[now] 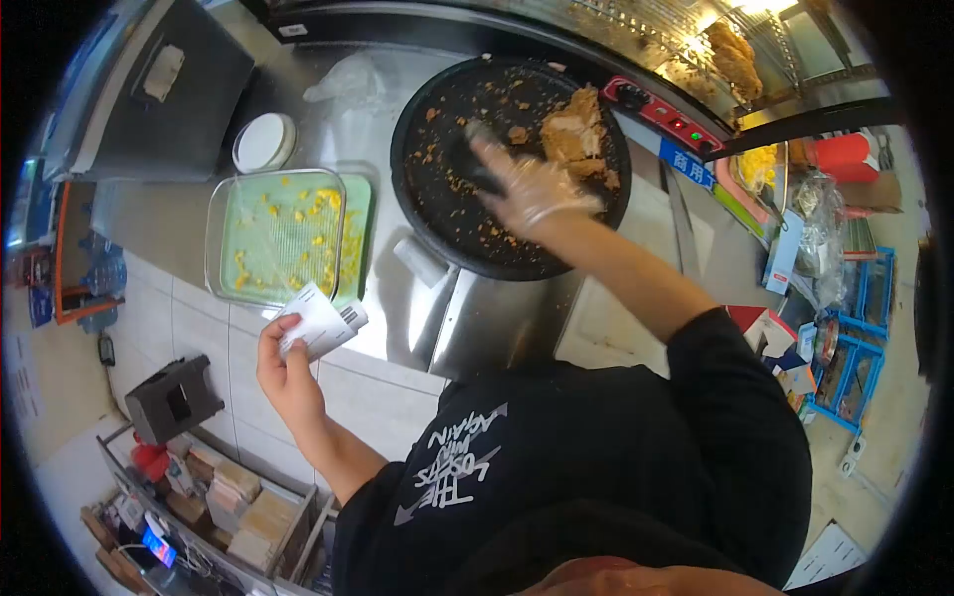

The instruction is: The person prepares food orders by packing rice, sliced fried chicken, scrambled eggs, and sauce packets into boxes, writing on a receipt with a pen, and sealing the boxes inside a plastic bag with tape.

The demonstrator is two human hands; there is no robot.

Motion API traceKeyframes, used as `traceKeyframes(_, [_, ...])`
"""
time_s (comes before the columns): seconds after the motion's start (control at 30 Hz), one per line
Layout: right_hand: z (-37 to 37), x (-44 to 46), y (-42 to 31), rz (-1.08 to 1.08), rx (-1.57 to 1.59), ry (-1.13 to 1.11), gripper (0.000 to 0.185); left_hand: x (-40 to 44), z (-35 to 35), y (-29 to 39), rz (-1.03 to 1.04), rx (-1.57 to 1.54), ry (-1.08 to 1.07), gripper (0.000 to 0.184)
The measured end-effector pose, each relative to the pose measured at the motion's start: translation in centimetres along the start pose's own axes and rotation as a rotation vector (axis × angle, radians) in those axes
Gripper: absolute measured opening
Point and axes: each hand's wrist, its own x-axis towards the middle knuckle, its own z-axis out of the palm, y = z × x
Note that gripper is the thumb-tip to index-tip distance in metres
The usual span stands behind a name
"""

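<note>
My left hand [288, 372] is closed on a white printed paper slip [320, 323], near the lower edge of a glass dish [283, 233] with yellow bits in it. A clear plastic glove covers my right hand [532, 189], which is over a round black pan [477, 238] with its fingers apart and somewhat blurred; nothing shows in it. Brown crumbs are scattered on the pan. Beyond my right hand, a large piece of fried food [573, 134] lies at the pan's right side.
A long knife [681, 219] lies on a board right of the pan. A white round lid [264, 143] and crumpled plastic [348, 79] are at the upper left. A heated display case [735, 65] stands behind; blue baskets [850, 372] are at the right.
</note>
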Motion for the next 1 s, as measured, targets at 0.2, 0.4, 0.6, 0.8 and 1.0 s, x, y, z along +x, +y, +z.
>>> traceKeyframes(0.2, [-3.8,0.5,3.5,-0.484,-0.370,-0.093,0.087,-0.6,-2.5,-1.1,-0.026,0.060,0.055,0.027])
traceKeyframes(0.4, [-4.0,6.1,13.7,-0.571,-0.704,-0.005,0.074,-0.4,-0.2,-0.1,-0.036,0.096,0.026,0.028])
traceKeyframes(0.6, [-0.5,1.1,9.5,-0.125,-0.494,-0.021,0.056,0.2,1.2,-1.8,-0.103,0.075,-0.055,0.026])
traceKeyframes(0.8, [1.3,2.3,10.1,-0.232,-0.584,0.096,0.056,0.6,6.2,0.8,0.098,0.065,-0.222,0.038])
traceKeyframes(1.0, [-0.5,0.8,7.6,-0.084,-0.453,-0.065,0.050,1.2,11.9,3.5,0.189,-0.315,-0.526,0.071])
